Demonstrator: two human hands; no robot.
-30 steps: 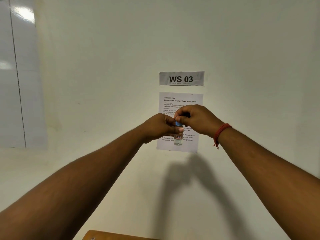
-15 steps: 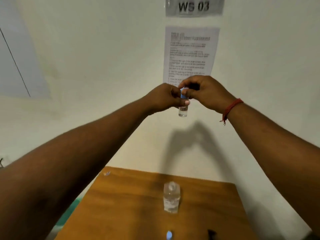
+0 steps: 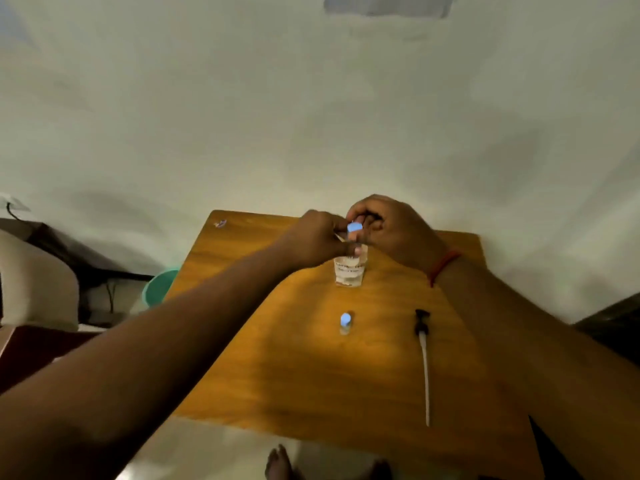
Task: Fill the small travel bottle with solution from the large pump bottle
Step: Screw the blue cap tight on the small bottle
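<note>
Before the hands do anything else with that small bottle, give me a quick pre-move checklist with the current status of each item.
1. Small travel bottle held by both hands: ok; left hand and right hand pinch it.
2. Its blue cap on: ok, seated at top; tightness cannot tell.
3. Large bottle upright on the wooden table: ok.
4. Pump out of the large bottle: ok, lying flat on the table.
5. Second small bottle standing apart: ok.
6. Fill level of the held bottle: cannot tell.

Both hands, left hand (image 3: 317, 239) and right hand (image 3: 391, 228), pinch a blue-capped small bottle (image 3: 354, 228).
</note>
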